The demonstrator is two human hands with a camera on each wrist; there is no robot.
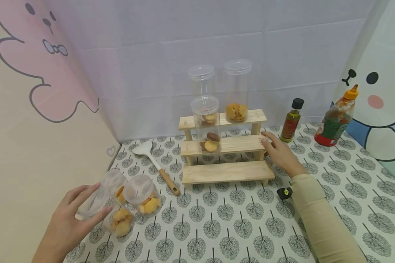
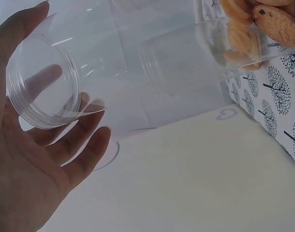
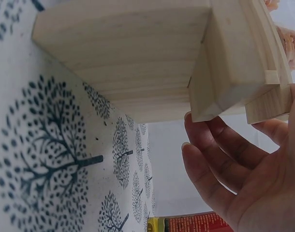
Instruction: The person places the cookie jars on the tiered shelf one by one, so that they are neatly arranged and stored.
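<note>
At the lower left in the head view, my left hand [image 1: 69,215] curves around the lidded top of a clear plastic jar [image 1: 93,201]. The left wrist view shows the thumb on one side of that jar [image 2: 113,63] and fingers on the other. Beside it stand several jars with cookies, one a lidded jar [image 1: 139,190]. My right hand [image 1: 279,151] grips the right end of a three-tier wooden display shelf [image 1: 227,144] at its middle tier. In the right wrist view, its fingertips curl at the shelf's support post [image 3: 225,72]. A cookie jar [image 1: 206,124] stands on the middle tier.
On the top tier are two tall jars, including a jar [image 1: 237,87] with cookies. A white spatula [image 1: 156,164] with a wooden handle lies left of the shelf. To the right stand an oil bottle [image 1: 290,122] and a sauce bottle [image 1: 335,118]. A small black object [image 1: 284,193] lies near the right sleeve.
</note>
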